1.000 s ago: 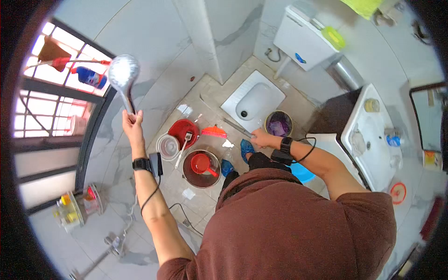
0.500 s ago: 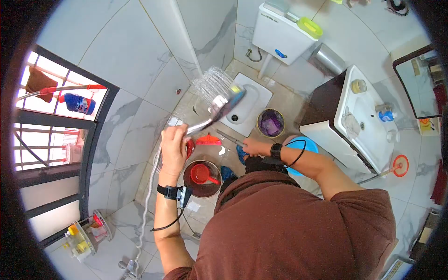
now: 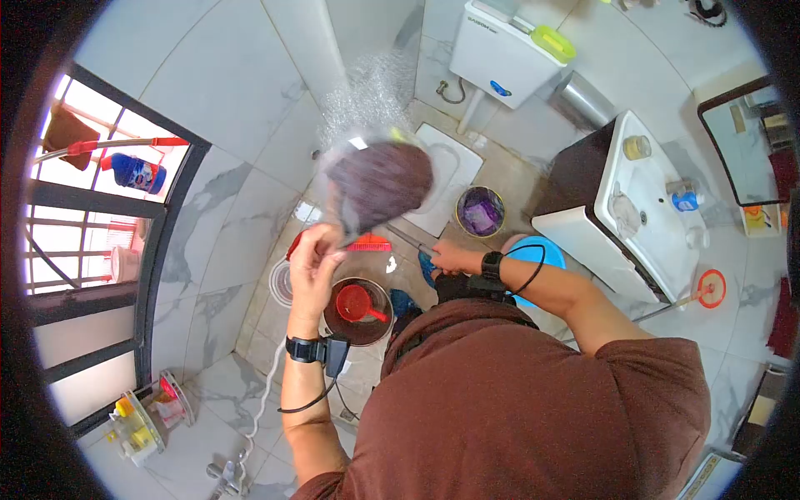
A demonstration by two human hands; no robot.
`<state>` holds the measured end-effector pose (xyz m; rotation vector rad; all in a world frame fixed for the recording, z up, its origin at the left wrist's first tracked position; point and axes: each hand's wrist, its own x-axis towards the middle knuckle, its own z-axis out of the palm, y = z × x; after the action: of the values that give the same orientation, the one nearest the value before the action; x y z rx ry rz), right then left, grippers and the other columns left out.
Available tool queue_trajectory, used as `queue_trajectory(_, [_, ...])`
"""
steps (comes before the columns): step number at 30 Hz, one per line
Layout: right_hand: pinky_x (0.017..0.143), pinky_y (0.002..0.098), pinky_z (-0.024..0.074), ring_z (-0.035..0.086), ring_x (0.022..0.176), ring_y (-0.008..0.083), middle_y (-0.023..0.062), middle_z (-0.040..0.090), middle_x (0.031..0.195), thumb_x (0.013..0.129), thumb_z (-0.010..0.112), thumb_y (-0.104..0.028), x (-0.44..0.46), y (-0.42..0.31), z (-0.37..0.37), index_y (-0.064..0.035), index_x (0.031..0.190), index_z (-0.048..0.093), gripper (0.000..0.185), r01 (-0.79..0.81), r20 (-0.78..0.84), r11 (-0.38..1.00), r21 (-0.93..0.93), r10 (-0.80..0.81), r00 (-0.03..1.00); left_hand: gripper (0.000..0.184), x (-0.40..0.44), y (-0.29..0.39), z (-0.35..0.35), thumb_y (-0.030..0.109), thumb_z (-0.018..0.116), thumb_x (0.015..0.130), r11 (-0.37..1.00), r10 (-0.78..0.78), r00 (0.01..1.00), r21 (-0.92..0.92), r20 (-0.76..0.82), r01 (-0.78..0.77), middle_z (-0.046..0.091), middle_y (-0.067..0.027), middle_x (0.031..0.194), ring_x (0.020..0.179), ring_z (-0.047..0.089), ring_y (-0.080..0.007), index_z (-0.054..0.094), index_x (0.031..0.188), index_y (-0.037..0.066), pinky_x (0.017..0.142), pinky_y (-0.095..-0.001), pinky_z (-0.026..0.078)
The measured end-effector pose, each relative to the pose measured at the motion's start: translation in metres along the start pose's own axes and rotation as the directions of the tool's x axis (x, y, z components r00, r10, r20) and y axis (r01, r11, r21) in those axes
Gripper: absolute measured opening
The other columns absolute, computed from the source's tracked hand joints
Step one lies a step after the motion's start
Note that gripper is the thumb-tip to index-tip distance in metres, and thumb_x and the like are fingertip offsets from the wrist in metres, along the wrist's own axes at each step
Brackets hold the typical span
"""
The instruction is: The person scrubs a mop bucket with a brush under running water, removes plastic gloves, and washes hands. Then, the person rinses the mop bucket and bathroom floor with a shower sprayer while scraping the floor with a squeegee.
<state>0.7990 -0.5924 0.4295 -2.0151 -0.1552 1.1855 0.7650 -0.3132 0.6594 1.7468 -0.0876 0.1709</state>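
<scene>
My left hand is closed on the handle of a shower head, which is smeared by motion and looks dark and round. Water spray fans from it toward the corner wall and pipe. My right hand grips a thin grey rod that points up and left; its far end is hidden behind the shower head. Below my left hand, a red dipper sits in a round basin. The white shower hose runs down to a wall tap.
A white squat toilet lies in the floor beneath a wall cistern. A bucket with purple contents stands beside it. A blue basin is near my right forearm. The washbasin cabinet juts out at right.
My left hand has turned the shower head, so it now looks larger and blurred. Its spray has shifted upward toward the corner. My right hand has barely moved.
</scene>
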Motion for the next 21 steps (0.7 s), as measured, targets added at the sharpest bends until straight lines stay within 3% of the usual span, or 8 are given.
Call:
queue_trajectory(2, [0.033,0.0272,0.0359,0.048,0.039,0.0125,0.006,0.051,0.053,0.074,0.048,-0.012,-0.006,-0.003,0.002,-0.0003,0.072,0.05,0.012,0.016,-0.015,0.999,0.046,-0.015,1.0,0.027,0.001,-0.002,-0.006,0.0,0.059,0.071,0.975,-0.068,0.998,-0.212,0.009,0.069,0.043,0.0002,0.074,0.076,0.046,-0.0122,0.048,0.096,0.0,0.075,-0.0253,0.039])
queue_trajectory(5, [0.033,0.0267,0.035,0.046,0.038,0.0116,0.0052,0.05,0.052,0.074,0.047,-0.012,-0.022,-0.021,0.001,-0.0015,0.071,0.05,0.011,-0.015,-0.039,0.998,0.061,0.018,0.999,0.027,0.001,0.012,-0.009,0.012,0.061,0.074,0.867,-0.108,0.992,-0.482,0.069,0.127,0.05,-0.006,0.086,0.078,0.047,-0.0134,0.048,0.094,0.0,0.07,-0.024,0.038])
queue_trajectory(9, [0.033,0.0263,0.0341,0.043,0.037,0.0111,0.0047,0.049,0.051,0.075,0.046,-0.011,-0.033,-0.024,0.004,-0.0023,0.07,0.049,0.011,-0.048,-0.01,0.993,0.109,0.05,0.999,0.037,0.001,0.039,-0.005,0.016,0.063,0.073,0.836,-0.096,0.984,-0.525,0.147,0.16,0.05,-0.0071,0.084,0.075,0.046,-0.0136,0.047,0.101,0.0,0.069,-0.0233,0.035])
queue_trajectory(12, [0.043,0.0372,0.0422,0.054,0.045,0.0227,0.0124,0.054,0.054,0.068,0.048,-0.011,-0.036,-0.018,0.009,0.0007,0.067,0.056,0.014,0.13,-0.092,0.991,-0.023,-0.131,0.987,0.04,0.001,0.033,-0.005,0.02,0.066,0.073,0.845,-0.045,0.997,-0.53,0.069,0.075,0.049,-0.007,0.083,0.076,0.045,-0.0133,0.047,0.101,0.0,0.066,-0.0226,0.034])
queue_trajectory(15, [0.042,0.0366,0.0411,0.054,0.045,0.0238,0.0137,0.055,0.054,0.067,0.048,-0.01,-0.025,0.0,0.018,0.0022,0.065,0.056,0.015,0.097,-0.06,0.994,-0.056,-0.1,0.993,0.037,0.004,0.039,-0.009,0.018,0.067,0.073,0.843,0.011,1.0,-0.538,0.014,-0.002,0.048,-0.0053,0.086,0.077,0.044,-0.0135,0.048,0.1,0.002,0.069,-0.0248,0.035])
queue_trajectory(18, [0.041,0.0355,0.0407,0.054,0.045,0.0228,0.0136,0.056,0.055,0.067,0.048,-0.01,-0.03,-0.003,0.026,0.0033,0.066,0.057,0.015,-0.037,-0.083,0.997,0.062,0.042,0.996,0.032,0.006,0.046,-0.013,0.014,0.065,0.075,0.8,0.092,0.994,-0.59,-0.054,-0.106,0.046,-0.0037,0.09,0.081,0.043,-0.0142,0.049,0.099,0.002,0.076,-0.0277,0.034])
queue_trajectory(21, [0.039,0.0341,0.0402,0.054,0.044,0.0206,0.0122,0.055,0.054,0.068,0.051,-0.012,-0.03,0.006,0.032,0.0022,0.065,0.056,0.016,-0.011,-0.097,0.979,0.205,0.031,0.995,0.034,0.007,0.047,-0.014,0.014,0.064,0.076,0.795,0.175,0.967,-0.553,-0.183,-0.249,0.045,-0.0052,0.09,0.084,0.041,-0.0152,0.047,0.102,0.001,0.079,-0.0272,0.032])
